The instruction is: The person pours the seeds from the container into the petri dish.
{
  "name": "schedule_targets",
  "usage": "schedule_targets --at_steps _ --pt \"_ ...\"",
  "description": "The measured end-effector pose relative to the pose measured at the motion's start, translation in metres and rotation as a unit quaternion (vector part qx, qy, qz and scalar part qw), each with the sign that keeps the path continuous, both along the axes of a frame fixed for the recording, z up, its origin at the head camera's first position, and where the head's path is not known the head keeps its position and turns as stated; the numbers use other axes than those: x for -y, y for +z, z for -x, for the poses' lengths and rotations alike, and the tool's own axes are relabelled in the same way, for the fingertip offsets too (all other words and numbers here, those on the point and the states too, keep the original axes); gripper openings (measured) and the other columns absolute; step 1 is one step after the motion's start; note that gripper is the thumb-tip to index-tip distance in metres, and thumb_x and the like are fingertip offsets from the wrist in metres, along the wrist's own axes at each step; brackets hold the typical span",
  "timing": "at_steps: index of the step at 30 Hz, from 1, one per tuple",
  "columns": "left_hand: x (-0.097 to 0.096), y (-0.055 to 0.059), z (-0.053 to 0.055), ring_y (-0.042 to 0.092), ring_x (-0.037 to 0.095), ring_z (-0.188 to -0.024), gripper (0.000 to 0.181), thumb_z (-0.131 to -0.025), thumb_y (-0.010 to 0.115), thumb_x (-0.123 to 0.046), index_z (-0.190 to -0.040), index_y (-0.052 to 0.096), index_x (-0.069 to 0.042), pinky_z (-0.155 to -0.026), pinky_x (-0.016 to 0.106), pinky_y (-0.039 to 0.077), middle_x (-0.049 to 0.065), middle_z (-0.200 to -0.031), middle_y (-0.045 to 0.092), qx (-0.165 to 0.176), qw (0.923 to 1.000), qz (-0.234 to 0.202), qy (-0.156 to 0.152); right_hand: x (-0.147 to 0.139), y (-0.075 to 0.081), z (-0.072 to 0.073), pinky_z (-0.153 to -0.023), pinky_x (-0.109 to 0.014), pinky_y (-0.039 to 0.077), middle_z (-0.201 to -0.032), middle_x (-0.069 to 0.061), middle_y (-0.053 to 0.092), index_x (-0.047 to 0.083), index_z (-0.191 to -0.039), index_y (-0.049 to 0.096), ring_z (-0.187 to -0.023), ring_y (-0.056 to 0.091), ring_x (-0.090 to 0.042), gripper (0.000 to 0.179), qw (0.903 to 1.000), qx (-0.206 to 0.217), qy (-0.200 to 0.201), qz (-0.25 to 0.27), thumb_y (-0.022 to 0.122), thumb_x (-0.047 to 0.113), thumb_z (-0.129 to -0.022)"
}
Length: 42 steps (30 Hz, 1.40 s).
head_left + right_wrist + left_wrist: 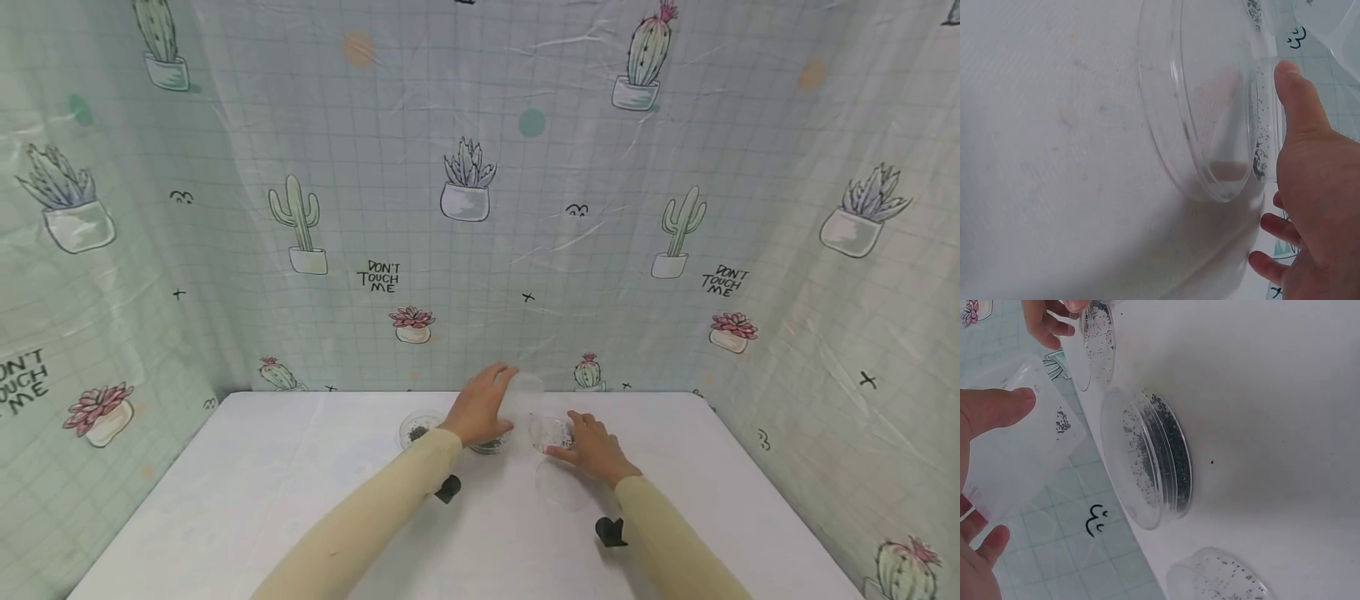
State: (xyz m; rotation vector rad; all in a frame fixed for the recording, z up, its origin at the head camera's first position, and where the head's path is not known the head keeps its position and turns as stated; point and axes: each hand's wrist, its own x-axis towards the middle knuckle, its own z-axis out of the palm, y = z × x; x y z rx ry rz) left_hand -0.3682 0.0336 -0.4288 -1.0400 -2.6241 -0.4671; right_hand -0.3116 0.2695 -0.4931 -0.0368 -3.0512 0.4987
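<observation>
My left hand holds a thin translucent plastic bag with a few dark grains in it; the thumb lies across the bag's face. Below that hand a round clear petri dish holds a layer of small dark grains. My right hand grips a second petri dish with scattered grains, thumb at the near rim and fingers round the far side. Nearer to me lies a clear round piece like a dish lid, with no grains in it.
Left of my left hand stands another petri dish with dark grains. A single grain lies loose on the white table. Beyond the table's back edge hangs a cactus-print sheet, which also covers both sides.
</observation>
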Motion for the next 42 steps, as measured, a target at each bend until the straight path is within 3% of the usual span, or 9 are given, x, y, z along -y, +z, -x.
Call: schedule_targets --at_steps 15,27,42 --pt "0.02 -0.004 0.0 0.044 0.026 -0.135 0.09 -0.074 0.083 -0.033 -0.147 0.034 -0.014 -0.113 0.042 0.039 0.007 -0.146 0.042 0.055 0.9961 -0.068 0.008 -0.001 0.004 -0.008 -0.098 -0.066 0.042 -0.137 -0.026 0.049 0.0 -0.141 0.041 -0.124 0.05 -0.044 0.087 0.9998 -0.016 0.003 -0.01 0.069 0.056 -0.08" --pt "0.037 -0.003 -0.003 0.045 0.024 -0.134 0.089 -0.074 0.083 -0.033 -0.146 0.034 -0.015 -0.114 0.04 0.039 0.006 -0.145 0.042 0.087 0.9916 -0.092 0.027 -0.003 0.007 -0.018 -0.095 -0.064 0.044 -0.133 -0.026 0.051 0.0 -0.139 0.042 -0.121 0.052 -0.043 0.083 0.999 -0.035 0.025 -0.015 0.07 0.052 -0.082" --pt "0.065 -0.004 -0.013 0.051 0.026 -0.126 0.092 -0.073 0.084 -0.033 -0.147 0.034 -0.014 -0.107 0.044 0.046 0.008 -0.143 0.044 0.106 0.9866 -0.116 0.045 0.007 0.007 -0.036 -0.1 -0.063 0.041 -0.137 -0.024 0.049 0.002 -0.141 0.043 -0.124 0.05 -0.042 0.084 0.9995 -0.021 0.014 -0.02 0.07 0.055 -0.081"
